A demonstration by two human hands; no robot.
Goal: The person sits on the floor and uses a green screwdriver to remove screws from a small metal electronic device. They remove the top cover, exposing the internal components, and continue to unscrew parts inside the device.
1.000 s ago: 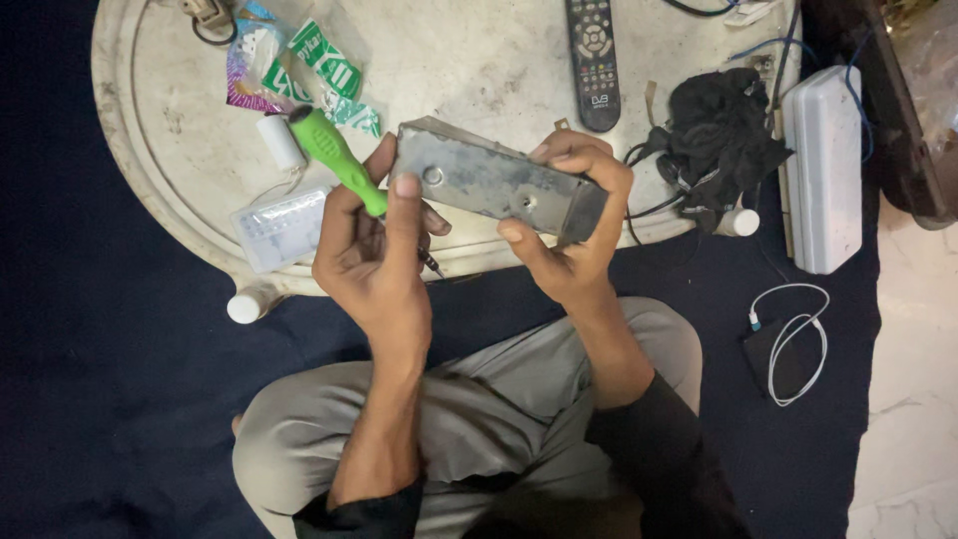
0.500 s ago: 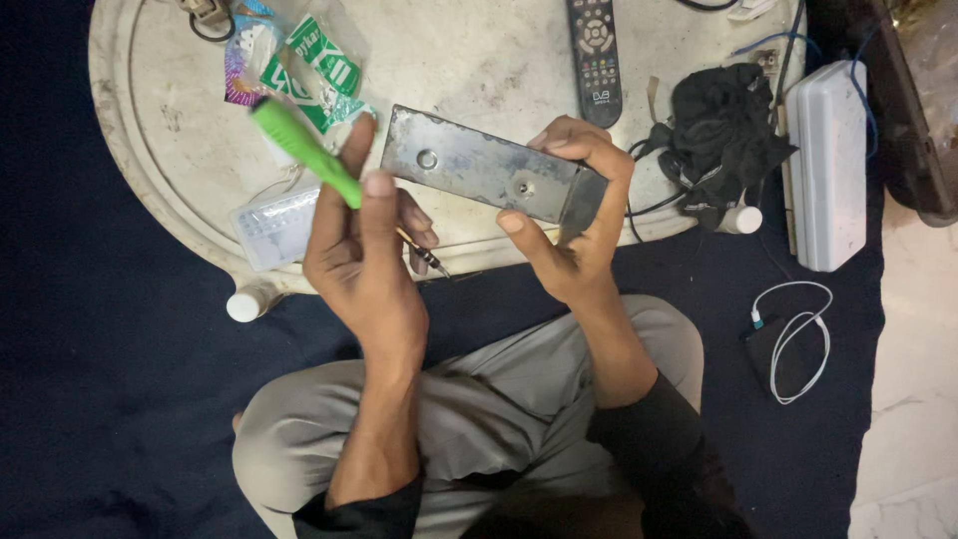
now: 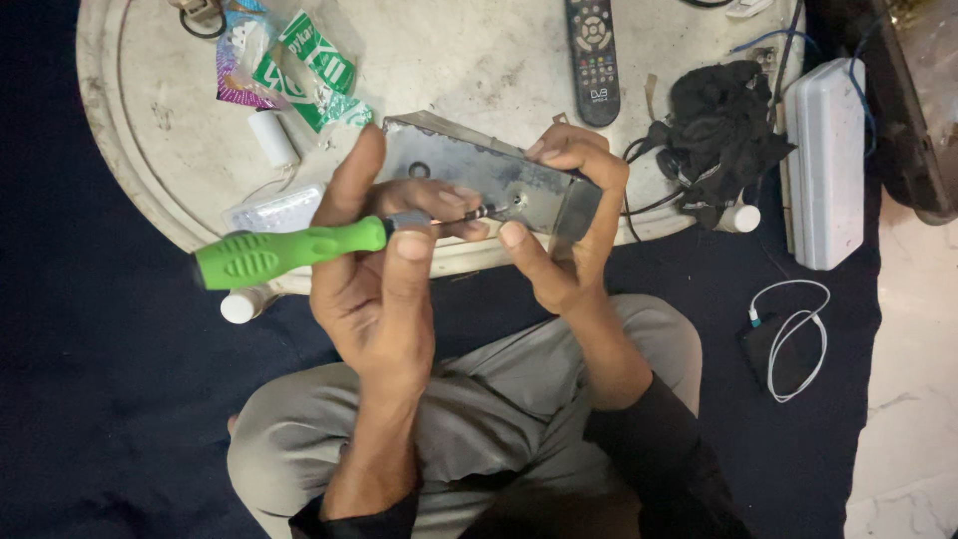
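Over the tray's rim [image 3: 130, 190], left hand [image 3: 374, 269] grasps the green screwdriver [image 3: 289, 250]; right hand [image 3: 564, 225] clasps a grey metal plate [image 3: 469, 170] (scuffed).

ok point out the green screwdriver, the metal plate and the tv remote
green screwdriver [image 3: 284, 251], head view, middle of the ribbed handle
metal plate [image 3: 454, 165], head view, bare grey face left of the fingers
tv remote [image 3: 595, 60], head view, its button pad

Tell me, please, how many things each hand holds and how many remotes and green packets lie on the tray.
Left hand: 1, screwdriver
Right hand: 1, metal plate
Remotes: 1
Green packets: 1
Total: 4
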